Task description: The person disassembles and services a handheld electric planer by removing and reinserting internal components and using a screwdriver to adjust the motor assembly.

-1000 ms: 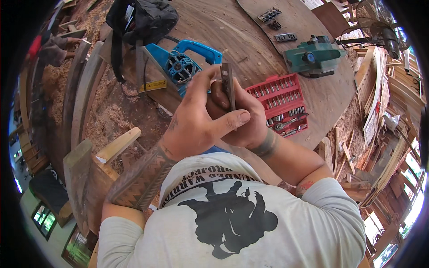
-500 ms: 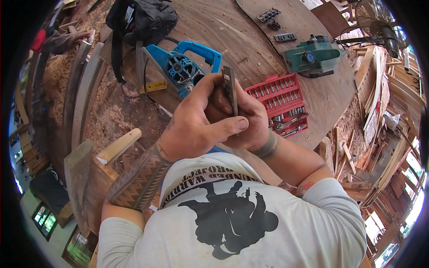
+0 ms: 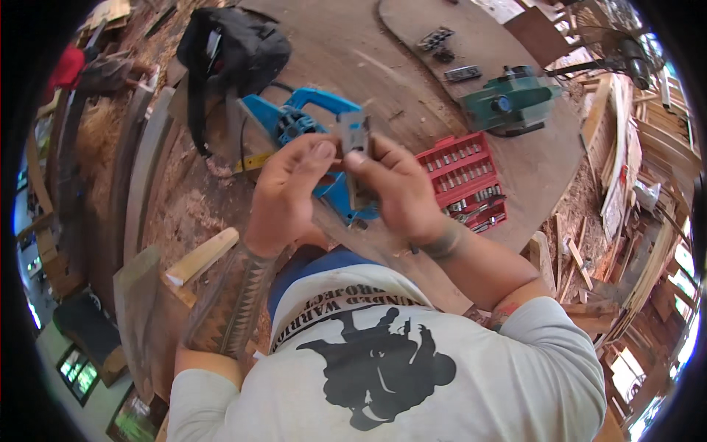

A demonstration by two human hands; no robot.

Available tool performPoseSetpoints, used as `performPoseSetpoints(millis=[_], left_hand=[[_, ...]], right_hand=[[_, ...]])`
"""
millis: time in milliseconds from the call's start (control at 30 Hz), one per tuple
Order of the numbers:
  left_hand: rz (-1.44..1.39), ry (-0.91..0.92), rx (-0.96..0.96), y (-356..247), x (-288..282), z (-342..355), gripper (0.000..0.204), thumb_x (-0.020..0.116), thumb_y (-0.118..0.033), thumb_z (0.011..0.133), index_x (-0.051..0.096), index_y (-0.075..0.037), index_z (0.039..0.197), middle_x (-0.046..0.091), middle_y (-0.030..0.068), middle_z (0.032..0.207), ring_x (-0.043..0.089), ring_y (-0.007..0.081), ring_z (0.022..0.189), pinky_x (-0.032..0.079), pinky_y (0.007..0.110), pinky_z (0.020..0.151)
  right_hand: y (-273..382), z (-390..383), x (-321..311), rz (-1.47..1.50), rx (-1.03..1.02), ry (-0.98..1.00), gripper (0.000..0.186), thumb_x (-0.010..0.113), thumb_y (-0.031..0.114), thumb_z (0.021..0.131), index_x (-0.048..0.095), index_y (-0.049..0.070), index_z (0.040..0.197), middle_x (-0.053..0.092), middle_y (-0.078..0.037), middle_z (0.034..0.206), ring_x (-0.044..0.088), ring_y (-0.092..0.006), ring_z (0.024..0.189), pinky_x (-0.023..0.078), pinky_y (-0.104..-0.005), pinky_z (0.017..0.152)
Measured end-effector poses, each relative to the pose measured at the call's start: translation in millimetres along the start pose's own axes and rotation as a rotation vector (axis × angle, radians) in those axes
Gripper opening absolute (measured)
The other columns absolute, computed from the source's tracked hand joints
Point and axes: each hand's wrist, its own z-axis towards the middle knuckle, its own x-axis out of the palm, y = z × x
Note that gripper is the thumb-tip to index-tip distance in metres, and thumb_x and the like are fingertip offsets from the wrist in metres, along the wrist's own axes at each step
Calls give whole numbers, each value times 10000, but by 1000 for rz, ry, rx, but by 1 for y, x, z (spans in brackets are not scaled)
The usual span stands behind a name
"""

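My right hand (image 3: pixel 401 191) grips a small flat metal plate (image 3: pixel 353 129), its thumb across the lower part, the plate now showing its broad face. My left hand (image 3: pixel 287 191) is curled just left of the plate, thumb and fingers close together; what, if anything, they hold is hidden. Behind both hands lies a blue power tool (image 3: pixel 320 99), apparently a planer, with its inner parts exposed, partly covered by them. To their right an open red case of sockets and a ratchet (image 3: pixel 456 162) lies on the wooden table (image 3: pixel 339 37).
A green planer (image 3: pixel 508 103) and small metal parts (image 3: pixel 462 73) lie farther back, near a fan (image 3: pixel 626 59). A black bag (image 3: pixel 236 51) and yellow-handled square (image 3: pixel 254 162) sit left. Curved boards (image 3: pixel 147 169) and offcuts surround the table. A co-worker's red-clad body (image 3: pixel 66 66) shows top left.
My hands have drawn apart, the left moving leftward. The plate has turned from edge-on to broad face toward the camera, now in the right hand. The view has shifted slightly.
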Motion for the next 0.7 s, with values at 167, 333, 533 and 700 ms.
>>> performPoseSetpoints(millis=[167, 333, 533, 700], left_hand=[[-42, -22, -14, 14, -4, 2, 314, 549, -237, 1160, 676, 24, 1278, 716, 45, 1127, 641, 83, 1031, 510, 257, 937], [44, -9, 8, 20, -3, 5, 365, 561, -235, 1147, 646, 25, 1389, 702, 36, 1155, 632, 87, 1020, 510, 271, 931], [-39, -103, -144, 28, -1, 9, 352, 510, -226, 1164, 664, 6, 1380, 711, 75, 1198, 673, 139, 1084, 539, 310, 973], [-424, -259, -187, 58, -16, 4, 344, 448, -320, 1190, 648, -49, 1259, 741, 159, 1269, 734, 309, 1156, 598, 502, 973]], right_hand=[[-7, -1, -2, -144, 112, 73, 399, 784, 133, 1031, 620, 16, 1375, 699, 3, 1079, 625, -53, 895, 514, -254, 749], [-22, 5, -13, -286, 33, 132, 474, 773, 88, 1024, 574, -10, 1444, 684, -7, 1181, 642, -72, 1075, 553, -281, 917], [-6, 3, -13, -530, -1, 191, 528, 846, 211, 983, 601, -38, 1378, 714, -117, 1219, 665, -142, 1099, 545, -336, 961], [89, 72, -55, -1687, 202, 387, 704, 725, 692, 942, 791, 27, 1162, 779, -250, 1110, 749, -418, 1010, 588, -493, 883]])
